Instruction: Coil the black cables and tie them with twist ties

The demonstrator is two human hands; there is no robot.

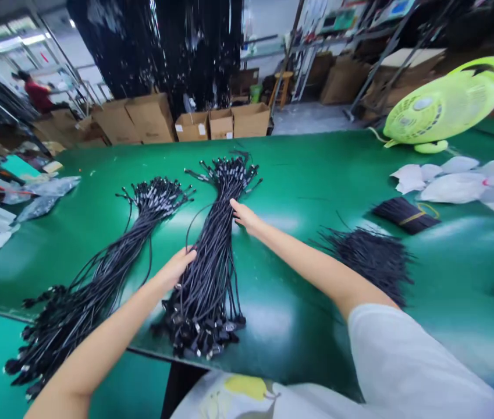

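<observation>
A thick bundle of black cables lies lengthwise on the green table. Small connectors fan out at its far end, and bulkier black plugs pile up at the near end. My left hand grips the bundle's left side around the middle, its fingers mostly hidden under the cables. Higher up, my right hand holds the right side, thumb against the cables and fingers curled by the edge. A second cable bundle lies slanted to the left, touched by neither hand.
Loose black ties form a pile on the right, beside a banded bundle of ties. A light green fan and white papers are behind. Plastic bags lie far left. Cardboard boxes stand beyond the table; a person sits in the background.
</observation>
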